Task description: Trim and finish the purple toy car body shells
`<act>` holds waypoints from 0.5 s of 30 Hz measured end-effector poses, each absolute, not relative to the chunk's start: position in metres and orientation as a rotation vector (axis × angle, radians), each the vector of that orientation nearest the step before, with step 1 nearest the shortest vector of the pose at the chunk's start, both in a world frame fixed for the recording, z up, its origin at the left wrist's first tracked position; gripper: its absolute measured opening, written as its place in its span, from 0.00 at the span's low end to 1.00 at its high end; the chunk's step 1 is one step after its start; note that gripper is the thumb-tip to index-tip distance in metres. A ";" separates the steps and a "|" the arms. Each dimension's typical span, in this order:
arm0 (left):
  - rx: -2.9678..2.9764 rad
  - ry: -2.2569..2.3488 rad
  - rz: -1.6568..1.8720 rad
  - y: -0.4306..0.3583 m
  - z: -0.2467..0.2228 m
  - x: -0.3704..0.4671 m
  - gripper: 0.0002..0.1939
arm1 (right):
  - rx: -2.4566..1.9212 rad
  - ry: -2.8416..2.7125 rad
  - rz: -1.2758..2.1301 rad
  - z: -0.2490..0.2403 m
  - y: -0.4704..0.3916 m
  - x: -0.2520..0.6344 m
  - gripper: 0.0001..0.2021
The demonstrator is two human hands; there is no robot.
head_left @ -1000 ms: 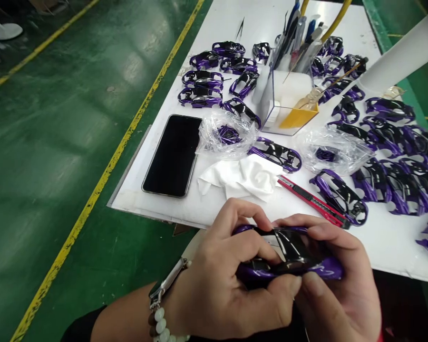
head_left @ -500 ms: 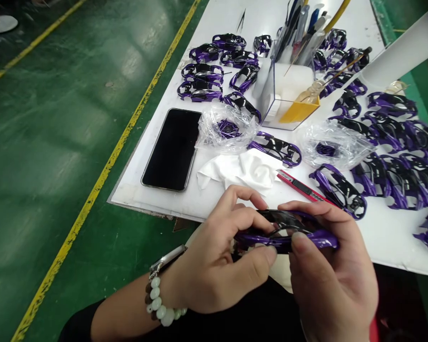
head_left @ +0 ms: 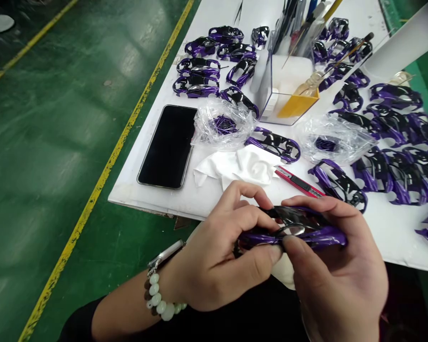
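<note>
A glossy purple and black toy car body shell [head_left: 317, 235] is held between both hands just off the near table edge. My left hand [head_left: 221, 256] grips its left end, thumb along the lower side and fingers over the top. My right hand [head_left: 342, 270] wraps the right end, its thumb pressed on the purple side close to the left thumb. Fingers hide both ends of the shell. Beyond the hands lie a white cloth [head_left: 238, 166] and a red utility knife [head_left: 299, 183]. Another car shell [head_left: 338, 185] rests right of the knife.
A black phone [head_left: 168, 147] lies at the left edge. Plastic bags of small purple parts [head_left: 225, 124] flank a car shell [head_left: 274, 144]. A clear holder [head_left: 288, 107] with tools and brushes stands behind. Several more shells [head_left: 395, 168] line the right; a white tube [head_left: 403, 42] slants overhead.
Both hands keep hold of the shell, which has shifted slightly right. My right thumb has slid a little left along its side, nearer the left thumb. The view has shifted slightly.
</note>
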State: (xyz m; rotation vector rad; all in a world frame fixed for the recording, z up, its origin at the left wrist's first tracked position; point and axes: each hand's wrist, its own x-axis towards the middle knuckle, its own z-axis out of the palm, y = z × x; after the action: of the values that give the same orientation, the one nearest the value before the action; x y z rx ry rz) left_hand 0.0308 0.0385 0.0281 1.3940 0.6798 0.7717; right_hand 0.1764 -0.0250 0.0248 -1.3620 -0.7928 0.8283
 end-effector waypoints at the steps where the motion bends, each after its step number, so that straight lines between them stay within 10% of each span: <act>1: 1.405 0.680 0.770 0.038 0.027 0.031 0.04 | -1.366 -0.795 0.824 0.025 -0.025 0.177 0.21; 15: 1.450 0.661 0.780 0.039 0.028 0.035 0.05 | -1.351 -0.831 0.785 0.028 -0.021 0.181 0.21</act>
State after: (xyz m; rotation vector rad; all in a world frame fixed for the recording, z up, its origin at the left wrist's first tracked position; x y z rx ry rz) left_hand 0.0348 0.0386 0.0283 1.4499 0.6608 0.7798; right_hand 0.1809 -0.0211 0.0277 -1.3506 -0.8308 0.7852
